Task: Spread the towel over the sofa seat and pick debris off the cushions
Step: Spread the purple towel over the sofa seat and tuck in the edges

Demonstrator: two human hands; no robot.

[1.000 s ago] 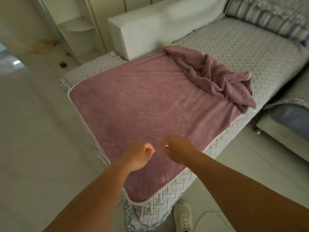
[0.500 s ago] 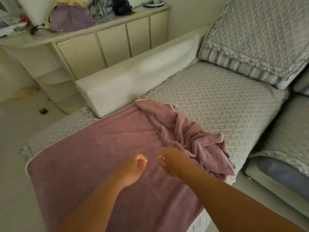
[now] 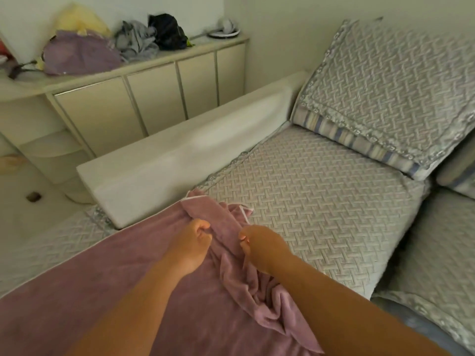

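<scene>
A mauve towel (image 3: 108,291) with a white edge lies flat over the near part of the sofa seat (image 3: 321,201). Its far right portion is bunched in a crumpled ridge (image 3: 257,291) that runs toward the white armrest. My left hand (image 3: 192,242) is curled at the left side of that ridge, fingers closed on a fold. My right hand (image 3: 262,245) is curled at the ridge's right side, fingertips pinching the cloth. The grey woven seat cover beyond the towel is bare; I see no debris on it.
A white armrest block (image 3: 180,160) borders the seat on the left. A grey back cushion (image 3: 390,98) leans at the far right, another seat section (image 3: 437,265) to the right. A cream cabinet (image 3: 154,98) behind carries piled clothes and bags.
My view has risen and moved forward along the sofa. Both curled hands have travelled from the towel's near flat part to its bunched ridge and now hold it.
</scene>
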